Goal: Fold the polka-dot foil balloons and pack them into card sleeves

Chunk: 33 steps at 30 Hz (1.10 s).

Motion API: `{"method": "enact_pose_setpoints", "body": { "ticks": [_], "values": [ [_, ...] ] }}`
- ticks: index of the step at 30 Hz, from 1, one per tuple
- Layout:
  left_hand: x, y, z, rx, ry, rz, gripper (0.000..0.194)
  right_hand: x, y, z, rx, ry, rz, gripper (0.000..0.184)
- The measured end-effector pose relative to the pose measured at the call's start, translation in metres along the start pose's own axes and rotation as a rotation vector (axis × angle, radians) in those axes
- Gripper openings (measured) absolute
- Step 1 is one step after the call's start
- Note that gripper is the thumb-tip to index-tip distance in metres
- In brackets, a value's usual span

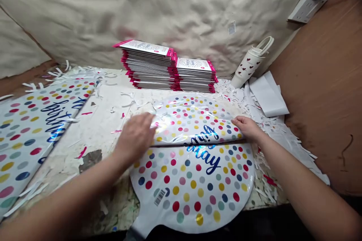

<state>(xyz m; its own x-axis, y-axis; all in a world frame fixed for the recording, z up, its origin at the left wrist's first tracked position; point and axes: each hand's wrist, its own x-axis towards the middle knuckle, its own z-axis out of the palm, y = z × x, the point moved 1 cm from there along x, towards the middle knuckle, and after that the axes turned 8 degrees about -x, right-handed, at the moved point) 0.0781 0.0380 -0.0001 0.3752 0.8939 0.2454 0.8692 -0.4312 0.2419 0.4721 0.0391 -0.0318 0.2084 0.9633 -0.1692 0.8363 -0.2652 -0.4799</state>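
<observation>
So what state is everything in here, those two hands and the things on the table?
Polka-dot balloon: flat, bent over along a crease across its middle.
Left hand: open, over the folded part.
Right hand: holding the balloon's edge.
Second balloon: lying flat, partly out of view.
Packet stacks: two neat piles.
Heart-print bag: rolled, leaning.
Paper strips: scattered.

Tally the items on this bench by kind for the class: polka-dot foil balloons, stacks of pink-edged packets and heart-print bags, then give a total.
Polka-dot foil balloons: 2
Stacks of pink-edged packets: 2
Heart-print paper bags: 1
Total: 5
</observation>
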Motion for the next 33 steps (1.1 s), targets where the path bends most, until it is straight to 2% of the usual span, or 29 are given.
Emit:
{"method": "enact_pose_setpoints", "body": {
  "ticks": [2,4,7,10,12,13,15,17,19,21,24,25,26,28,30,31,33],
  "values": [
    [-0.021,0.014,0.010,0.027,-0.064,0.221,0.047,0.005,-0.006,-0.006,-0.063,0.021,0.015,0.033],
    [-0.038,0.018,0.021,0.037,-0.153,0.275,0.050,0.012,-0.010,-0.015,-0.129,0.026,0.035,0.031],
    [-0.050,0.010,0.034,0.034,-0.253,0.190,0.062,0.022,-0.018,-0.030,-0.235,0.083,0.103,0.035],
    [-0.049,0.002,0.034,0.019,-0.307,0.072,0.073,0.015,-0.044,-0.029,-0.340,0.259,0.144,0.050],
    [-0.048,0.003,0.032,0.013,-0.322,0.040,0.072,-0.006,-0.080,-0.010,-0.393,0.364,-0.010,0.052],
    [-0.048,0.005,0.031,0.011,-0.330,0.040,0.070,-0.022,-0.100,0.007,-0.400,0.363,-0.162,0.050],
    [-0.047,0.008,0.030,0.018,-0.340,0.040,0.068,-0.055,-0.139,0.047,-0.378,0.132,-0.501,0.053],
    [-0.048,0.008,0.031,0.033,-0.341,0.038,0.068,-0.082,-0.159,0.081,-0.376,-0.108,-0.735,0.068],
    [-0.049,0.005,0.031,0.047,-0.342,0.040,0.067,-0.094,-0.149,0.095,-0.380,-0.220,-0.790,0.075],
    [-0.050,0.002,0.030,0.053,-0.354,0.048,0.065,-0.092,-0.109,0.084,-0.426,-0.210,-0.635,0.074],
    [-0.046,0.008,0.027,0.060,-0.368,0.041,0.066,-0.087,-0.031,0.044,-0.572,0.000,-0.163,0.067],
    [-0.043,0.015,0.027,0.067,-0.355,0.043,0.067,-0.090,-0.012,0.032,-0.630,0.091,-0.053,0.064],
    [-0.039,0.025,0.027,0.068,-0.335,0.054,0.069,-0.096,-0.001,0.024,-0.668,0.177,-0.027,0.061],
    [-0.031,0.051,0.031,0.041,-0.304,0.093,0.073,-0.112,0.003,0.024,-0.681,0.243,-0.158,0.054],
    [-0.024,0.077,0.039,-0.010,-0.335,0.114,0.078,-0.125,-0.012,0.036,-0.618,0.215,-0.325,0.051],
    [-0.022,0.088,0.044,-0.028,-0.366,0.108,0.081,-0.128,-0.020,0.042,-0.572,0.199,-0.337,0.053],
    [-0.020,0.101,0.052,-0.038,-0.412,0.088,0.086,-0.122,-0.030,0.049,-0.437,0.214,-0.201,0.060]
  ]
}}
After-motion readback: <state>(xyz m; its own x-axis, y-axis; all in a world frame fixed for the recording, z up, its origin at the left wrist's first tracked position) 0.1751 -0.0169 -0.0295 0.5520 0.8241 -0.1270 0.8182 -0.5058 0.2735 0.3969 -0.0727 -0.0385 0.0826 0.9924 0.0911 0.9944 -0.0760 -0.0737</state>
